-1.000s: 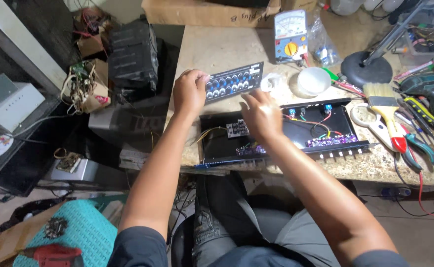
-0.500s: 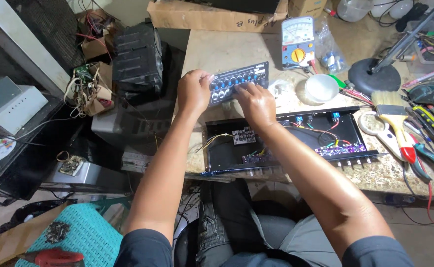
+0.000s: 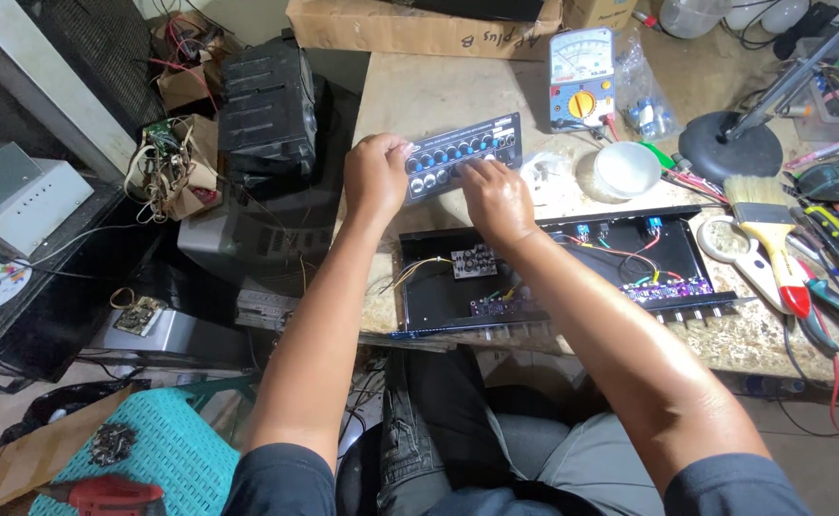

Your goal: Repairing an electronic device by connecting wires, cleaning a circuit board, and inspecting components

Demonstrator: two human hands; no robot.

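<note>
Black knobbed front panel [image 3: 459, 156] is pinched in your left hand [image 3: 374, 177], right hand [image 3: 496, 198] fingers spread on its knobs; open black chassis [image 3: 553, 277] just below your wrists looks unassembled yet.

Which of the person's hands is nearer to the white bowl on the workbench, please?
The right hand is nearer: it rests on the black knob panel, just left of the white bowl. The left hand grips the panel's far left end.
</note>
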